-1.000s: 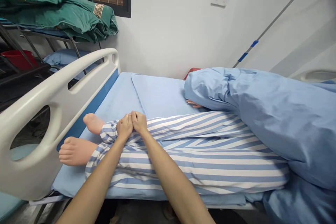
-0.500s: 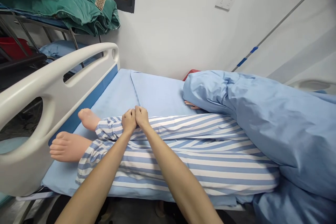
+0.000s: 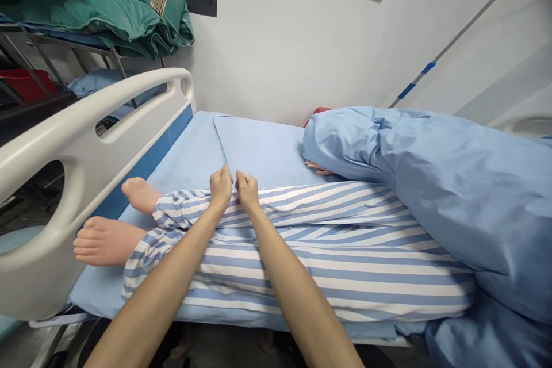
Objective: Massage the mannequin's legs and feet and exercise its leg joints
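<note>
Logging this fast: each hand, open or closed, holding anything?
Left hand: closed; can't tell if it holds anything.
Right hand: closed; can't tell if it holds anything.

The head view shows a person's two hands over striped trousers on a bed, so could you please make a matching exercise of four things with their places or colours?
Column one:
1. Left hand
2. Right hand
3. Striped trousers
4. Folded bedding at upper left

Column two:
A. Curled, nearer the rumpled blue quilt
B. Dark green with patterned bands
C. Curled, nearer the bare feet
D. Blue and white

Right pairs: 1-C, 2-A, 3-D, 4-B
</note>
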`<state>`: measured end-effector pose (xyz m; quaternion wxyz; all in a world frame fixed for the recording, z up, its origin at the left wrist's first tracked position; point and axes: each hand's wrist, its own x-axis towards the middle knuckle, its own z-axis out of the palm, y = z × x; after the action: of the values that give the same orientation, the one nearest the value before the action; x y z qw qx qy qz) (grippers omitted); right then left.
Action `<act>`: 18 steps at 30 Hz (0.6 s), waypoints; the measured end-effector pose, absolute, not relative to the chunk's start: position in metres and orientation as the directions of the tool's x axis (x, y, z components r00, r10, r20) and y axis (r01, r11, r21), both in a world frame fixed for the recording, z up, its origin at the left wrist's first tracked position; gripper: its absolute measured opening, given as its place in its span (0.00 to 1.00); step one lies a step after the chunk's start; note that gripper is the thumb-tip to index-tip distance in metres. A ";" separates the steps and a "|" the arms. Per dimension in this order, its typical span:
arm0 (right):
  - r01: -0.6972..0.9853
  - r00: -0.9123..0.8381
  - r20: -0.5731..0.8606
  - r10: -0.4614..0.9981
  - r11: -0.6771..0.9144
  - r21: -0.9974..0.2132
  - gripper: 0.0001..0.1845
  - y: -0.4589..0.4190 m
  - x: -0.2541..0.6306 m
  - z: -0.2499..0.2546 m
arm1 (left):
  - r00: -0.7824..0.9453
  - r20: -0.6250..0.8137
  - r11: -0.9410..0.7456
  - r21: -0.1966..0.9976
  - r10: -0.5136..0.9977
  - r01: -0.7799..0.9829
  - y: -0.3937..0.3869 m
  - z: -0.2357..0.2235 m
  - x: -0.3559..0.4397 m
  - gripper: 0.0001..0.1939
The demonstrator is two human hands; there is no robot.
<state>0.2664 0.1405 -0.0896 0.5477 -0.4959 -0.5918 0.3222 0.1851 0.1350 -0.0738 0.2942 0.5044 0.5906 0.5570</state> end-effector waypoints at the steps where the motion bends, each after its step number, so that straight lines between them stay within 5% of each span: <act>1: 0.150 0.104 0.304 0.947 0.287 -0.946 0.21 0.141 0.268 -0.089 | -0.328 0.187 -0.133 0.975 0.926 0.179 0.137 -0.071 0.193 0.21; 3: 0.016 0.122 0.256 0.959 0.256 -0.967 0.20 0.142 0.272 -0.089 | -0.364 0.133 -0.118 0.991 0.922 0.064 0.139 -0.070 0.208 0.21; 6: -0.037 0.146 0.223 0.964 0.230 -0.972 0.19 0.144 0.275 -0.089 | -0.402 0.183 -0.109 0.974 0.897 0.200 0.137 -0.078 0.220 0.20; 9: 0.063 0.130 0.231 0.964 0.224 -0.972 0.19 0.148 0.279 -0.084 | -0.368 0.261 -0.115 0.921 0.893 0.373 0.133 -0.086 0.220 0.19; 14: 0.337 -0.136 0.279 0.951 0.309 -0.889 0.21 0.152 0.299 -0.070 | -0.337 0.279 -0.109 0.888 0.899 0.446 0.133 -0.090 0.218 0.20; 18: 0.412 -0.056 0.335 0.940 0.328 -0.850 0.21 0.146 0.311 -0.076 | -0.311 0.268 -0.089 0.869 0.912 0.486 0.133 -0.089 0.220 0.19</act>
<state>0.3110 0.1459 -0.0760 0.4651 -0.5055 -0.6690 0.2838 0.2202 0.1328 -0.0887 0.2145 0.5462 0.6398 0.4963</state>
